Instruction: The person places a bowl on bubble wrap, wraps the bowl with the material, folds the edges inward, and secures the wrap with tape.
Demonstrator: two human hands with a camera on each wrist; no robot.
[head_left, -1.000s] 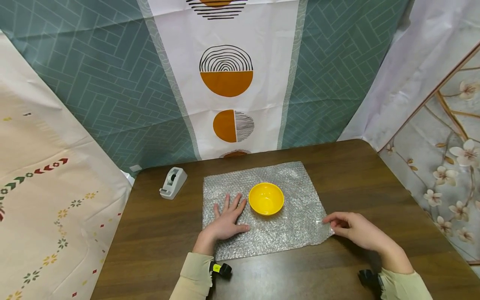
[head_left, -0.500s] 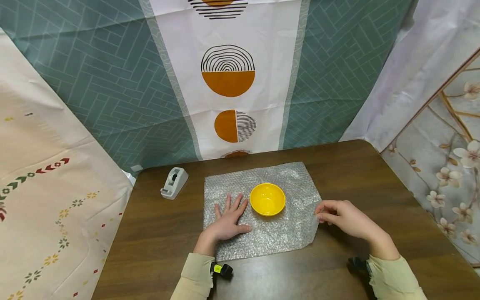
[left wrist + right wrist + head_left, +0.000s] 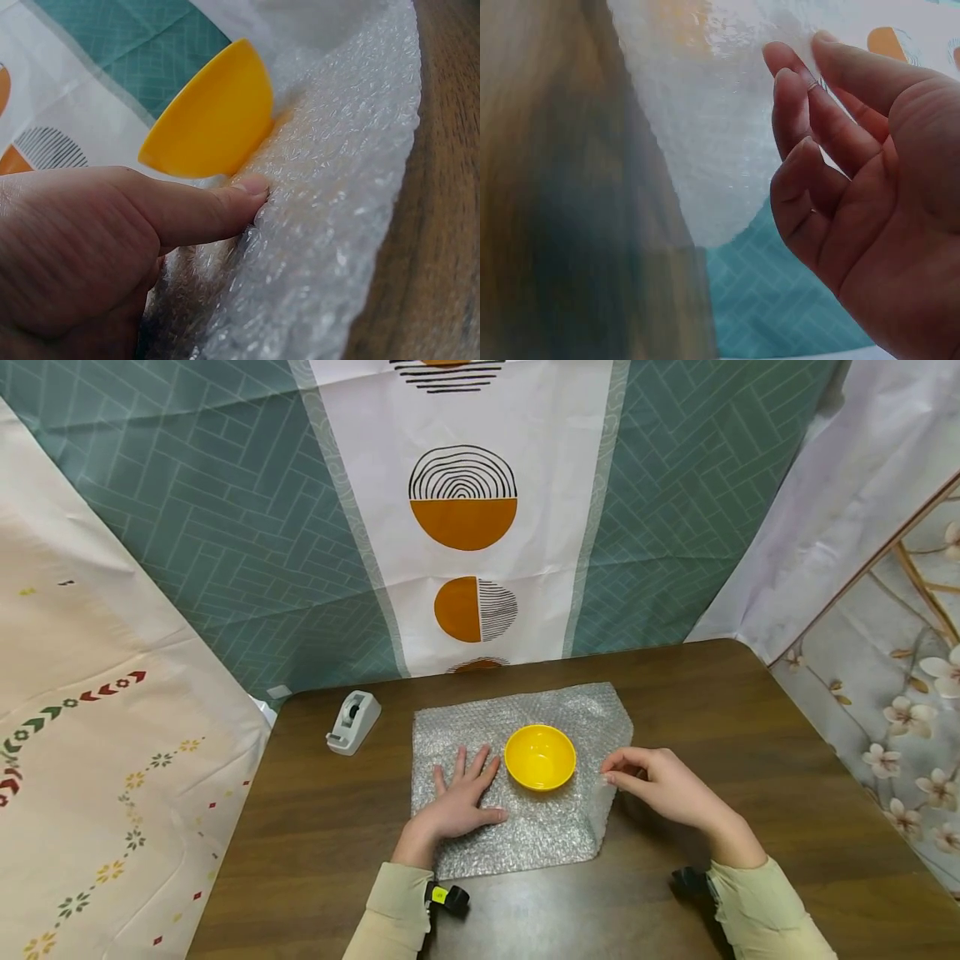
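A yellow bowl (image 3: 540, 758) stands upright on a sheet of bubble wrap (image 3: 517, 843) spread over the table. My left hand (image 3: 459, 802) lies with fingers spread on the sheet, left of the bowl; in the left wrist view its thumb (image 3: 217, 210) presses the wrap close by the bowl's base. With thumb and fingertips, my right hand (image 3: 663, 785) pinches the right edge of the bubble wrap, which is lifted and drawn in toward the bowl. In the right wrist view the raised sheet (image 3: 705, 142) hangs from the fingertips and veils the bowl.
A white tape dispenser (image 3: 354, 722) sits at the back left of the brown wooden table (image 3: 315, 843). Patterned cloths (image 3: 300, 527) hang behind the table and along both sides.
My right hand has moved left and slightly away from me, lifting and folding the wrap's right edge toward the bowl. My left hand and the bowl have stayed in place.
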